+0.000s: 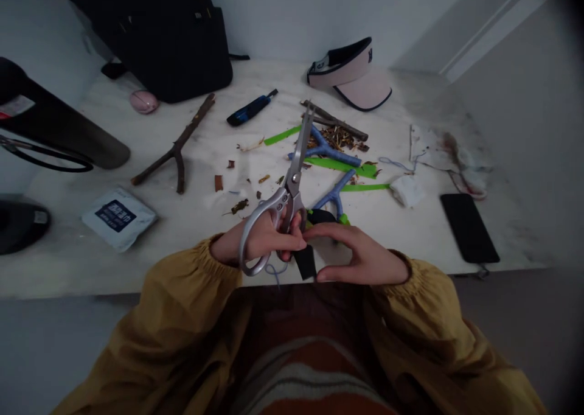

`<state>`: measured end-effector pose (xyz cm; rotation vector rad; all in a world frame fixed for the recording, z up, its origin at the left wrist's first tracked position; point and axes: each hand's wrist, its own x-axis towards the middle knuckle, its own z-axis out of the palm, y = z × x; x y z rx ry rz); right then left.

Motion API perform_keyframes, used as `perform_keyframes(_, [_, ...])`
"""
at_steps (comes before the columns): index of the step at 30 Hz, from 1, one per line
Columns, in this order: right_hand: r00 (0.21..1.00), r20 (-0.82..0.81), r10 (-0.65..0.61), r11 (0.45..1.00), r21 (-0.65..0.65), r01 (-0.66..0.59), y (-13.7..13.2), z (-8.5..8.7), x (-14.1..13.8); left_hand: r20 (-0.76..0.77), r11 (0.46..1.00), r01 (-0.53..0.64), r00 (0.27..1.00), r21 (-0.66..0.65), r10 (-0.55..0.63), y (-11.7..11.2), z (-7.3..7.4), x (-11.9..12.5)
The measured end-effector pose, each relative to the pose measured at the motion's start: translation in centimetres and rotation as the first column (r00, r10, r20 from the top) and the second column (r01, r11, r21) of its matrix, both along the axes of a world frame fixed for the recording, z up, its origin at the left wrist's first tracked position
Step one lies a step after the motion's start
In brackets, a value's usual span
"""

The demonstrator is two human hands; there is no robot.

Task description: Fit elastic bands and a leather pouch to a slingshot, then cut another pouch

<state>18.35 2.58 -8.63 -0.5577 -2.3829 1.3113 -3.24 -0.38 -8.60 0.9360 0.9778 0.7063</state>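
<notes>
Silver scissors (296,174) point away from me, blades nearly closed, with a large handle loop around my left hand (267,237). That hand's thumb and fingers also pinch a small black strip (305,263), which hangs over the table's near edge. My right hand (360,254) curves beside the strip, index finger and thumb apart. Its thumb tip is close to the strip's lower corner; contact is unclear. Just beyond the hands lies a forked stick wrapped in blue (335,195), with bright green at its lower end. Near it is a black piece (325,216), partly hidden by my right fingers.
Another blue-wrapped fork (326,147), green strips (349,167) and bark scraps (337,136) lie beyond. A bare forked branch (176,150), utility knife (250,109) and white packet (119,217) are leftward. A phone (469,227) lies right; a visor (353,74) and black bag (159,38) stand behind.
</notes>
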Motion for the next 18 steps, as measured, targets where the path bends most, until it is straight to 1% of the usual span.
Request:
perform_keyframes(2, [0.997, -0.074, -0.031, 0.999, -0.022, 0.03, -0.7, -0.6, -0.5, 0.012, 0.998, 0.038, 0.999, 0.041, -0.038, 0.0, 0.1, -0.1])
perform_keyframes(4, [0.984, -0.152, -0.096, 0.995, -0.018, 0.094, -1.5, -1.2, -0.7, 0.029, 0.995, 0.047, 0.998, 0.086, -0.049, 0.1, 0.3, -0.3])
perform_keyframes(6, [0.961, -0.176, -0.214, 0.977, -0.039, 0.211, -2.1, -1.8, -0.6, 0.049, 0.994, 0.016, 0.999, 0.109, -0.022, 0.0, 0.4, -0.7])
perform_keyframes(7, [0.939, -0.155, -0.306, 0.952, -0.065, 0.3, -2.4, -2.0, -0.4, 0.067, 0.994, -0.004, 0.998, 0.113, -0.003, -0.1, 0.4, -1.0])
perform_keyframes(8, [0.901, -0.113, -0.418, 0.907, -0.094, 0.409, -2.5, -2.2, -0.2, 0.092, 0.993, -0.021, 0.996, 0.114, 0.011, -0.3, 0.5, -1.3])
perform_keyframes(9, [0.839, -0.059, -0.541, 0.839, -0.11, 0.533, -2.4, -2.4, 0.0, 0.122, 0.993, -0.033, 0.992, 0.111, 0.02, -0.6, 0.5, -1.6])
perform_keyframes(10, [0.759, -0.009, -0.651, 0.756, -0.102, 0.647, -2.3, -2.5, 0.2, 0.158, 0.994, -0.035, 0.987, 0.106, 0.018, -1.1, 0.5, -1.8])
perform_keyframes(11, [0.678, 0.026, -0.735, 0.675, -0.068, 0.735, -2.1, -2.6, 0.5, 0.202, 0.996, -0.028, 0.979, 0.087, 0.01, -1.8, 0.4, -2.0])
perform_keyframes(12, [0.61, 0.039, -0.792, 0.61, -0.01, 0.793, -1.9, -2.6, 0.8, 0.237, 0.998, 0.002, 0.971, 0.07, -0.018, -2.6, 0.3, -2.0])
perform_keyframes(13, [0.563, 0.033, -0.826, 0.564, 0.061, 0.823, -1.6, -2.5, 1.0, 0.293, 0.997, 0.065, 0.953, 0.038, -0.074, -3.6, 0.0, -2.0])
perform_keyframes(14, [0.539, 0.017, -0.842, 0.536, 0.134, 0.833, -1.3, -2.4, 1.2, 0.422, 0.988, 0.141, 0.901, -0.067, -0.1, -4.7, -0.5, -2.0])
perform_keyframes(15, [0.531, -0.001, -0.847, 0.52, 0.198, 0.831, -1.1, -2.3, 1.4, 0.522, 0.972, 0.199, 0.846, -0.126, -0.106, -5.9, -1.0, -1.8])
perform_keyframes(16, [0.53, -0.013, -0.848, 0.511, 0.248, 0.823, -0.9, -2.2, 1.6, 0.609, 0.963, 0.238, 0.785, -0.126, -0.114, -7.1, -1.5, -1.6])
perform_keyframes(17, [0.533, -0.02, -0.846, 0.506, 0.285, 0.814, -0.7, -2.1, 1.8, 0.659, 0.953, 0.265, 0.745, -0.147, -0.106, -8.2, -2.1, -1.5])
perform_keyframes(18, [0.538, -0.025, -0.843, 0.505, 0.309, 0.806, -0.6, -1.9, 1.9, 0.685, 0.941, 0.279, 0.725, -0.189, -0.078, -9.3, -2.7, -1.3])
